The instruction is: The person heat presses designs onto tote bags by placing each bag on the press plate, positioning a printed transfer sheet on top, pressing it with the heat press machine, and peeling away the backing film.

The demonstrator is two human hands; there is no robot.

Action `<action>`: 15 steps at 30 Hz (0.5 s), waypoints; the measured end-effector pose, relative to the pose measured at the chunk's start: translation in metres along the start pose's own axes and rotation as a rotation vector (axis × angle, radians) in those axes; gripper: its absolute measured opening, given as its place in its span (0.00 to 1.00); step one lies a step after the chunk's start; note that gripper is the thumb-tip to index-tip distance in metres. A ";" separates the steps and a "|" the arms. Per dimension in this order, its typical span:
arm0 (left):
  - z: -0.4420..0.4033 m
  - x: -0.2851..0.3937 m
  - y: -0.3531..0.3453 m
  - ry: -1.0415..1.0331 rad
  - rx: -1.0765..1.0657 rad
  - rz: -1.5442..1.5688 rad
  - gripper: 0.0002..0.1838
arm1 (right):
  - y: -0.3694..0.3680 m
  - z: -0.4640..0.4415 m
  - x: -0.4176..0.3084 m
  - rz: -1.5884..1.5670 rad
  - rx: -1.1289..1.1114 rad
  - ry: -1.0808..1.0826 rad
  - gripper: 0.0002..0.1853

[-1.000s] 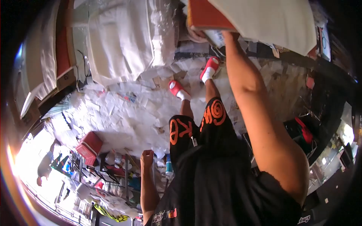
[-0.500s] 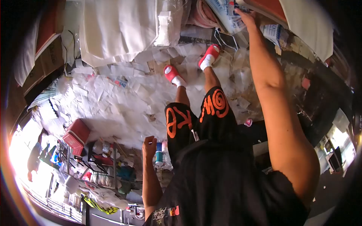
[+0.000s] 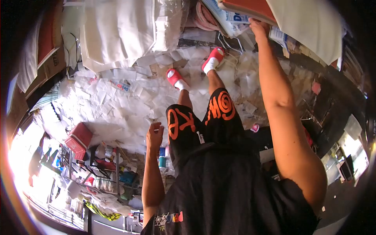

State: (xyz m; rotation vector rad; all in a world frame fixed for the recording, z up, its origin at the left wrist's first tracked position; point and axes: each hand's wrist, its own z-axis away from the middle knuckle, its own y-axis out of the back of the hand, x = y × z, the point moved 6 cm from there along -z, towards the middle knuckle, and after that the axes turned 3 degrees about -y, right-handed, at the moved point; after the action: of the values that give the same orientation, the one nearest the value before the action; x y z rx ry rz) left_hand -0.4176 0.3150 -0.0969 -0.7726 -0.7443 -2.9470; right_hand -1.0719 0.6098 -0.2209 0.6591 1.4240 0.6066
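Observation:
My right hand [image 3: 259, 29] is stretched far forward, its fingers closed at the edge of a blue-and-white printed plastic bag [image 3: 237, 17]. A red-brown board or cushion edge [image 3: 250, 8] and a large white sheet [image 3: 309, 27] lie just above that hand. Another piece of printed packaging [image 3: 279, 37] shows to its right. Near my left thigh hangs my left hand [image 3: 154, 135], loosely curled with gaps between the fingers and nothing visible in it. Below it stand blue-and-white containers [image 3: 162, 156].
Pale paper or plastic pieces [image 3: 113, 102] cover the floor around my red slippers [image 3: 174, 76]. White wrapped panels [image 3: 117, 33] stand ahead. A red box [image 3: 79, 138] and a cluttered rack [image 3: 105, 168] are at left. A bent white wire [image 3: 231, 43] lies near the printed bag.
My right hand has drawn slightly back towards me at the printed bag, whose lettering shows more clearly. My left hand has risen a little and loosened. The whole view has shifted slightly.

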 end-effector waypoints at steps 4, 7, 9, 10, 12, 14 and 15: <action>-0.011 0.044 -0.011 0.027 -0.046 0.030 0.17 | 0.008 0.024 -0.050 0.262 -0.172 0.227 0.12; -0.016 0.067 -0.021 0.017 -0.047 0.105 0.16 | 0.029 0.045 -0.064 -0.288 -0.305 -0.290 0.12; -0.022 0.074 -0.031 0.015 -0.062 0.115 0.16 | 0.034 0.052 -0.068 -0.694 -0.338 -0.408 0.10; -0.027 0.078 -0.037 0.007 -0.073 0.125 0.15 | 0.034 0.052 -0.061 -0.690 -0.341 -0.412 0.10; -0.036 0.093 -0.049 0.014 -0.078 0.129 0.15 | 0.027 0.052 -0.039 -0.915 -0.372 -0.513 0.08; -0.049 0.127 -0.060 -0.147 -0.122 0.050 0.18 | 0.019 0.057 -0.035 -0.993 -0.381 -0.562 0.06; -0.056 0.143 -0.065 -0.188 -0.115 0.081 0.18 | 0.018 0.060 -0.035 -0.916 -0.355 -0.572 0.06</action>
State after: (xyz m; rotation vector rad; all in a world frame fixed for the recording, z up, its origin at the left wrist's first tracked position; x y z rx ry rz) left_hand -0.5770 0.3635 -0.1029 -1.0732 -0.5389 -2.8940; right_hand -1.0138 0.5937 -0.1825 -0.1382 0.8962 -0.0740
